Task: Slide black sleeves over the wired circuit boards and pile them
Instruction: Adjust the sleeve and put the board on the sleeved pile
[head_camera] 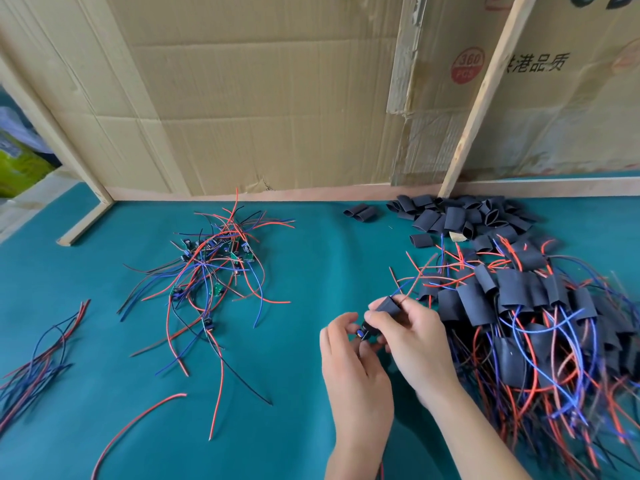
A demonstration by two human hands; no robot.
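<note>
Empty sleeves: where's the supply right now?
In the head view, the empty sleeves lie far right on the green table, against the wooden post, behind the finished pile.

The board (pixel 362 332) is largely covered by the fingers of both hands; its components cannot be made out. The sleeved pile (pixel 540 327) runs off the right and bottom edges and blurs there. The loose wires (pixel 38 358) are cut by the left edge. Both forearms leave the frame at the bottom.
</note>
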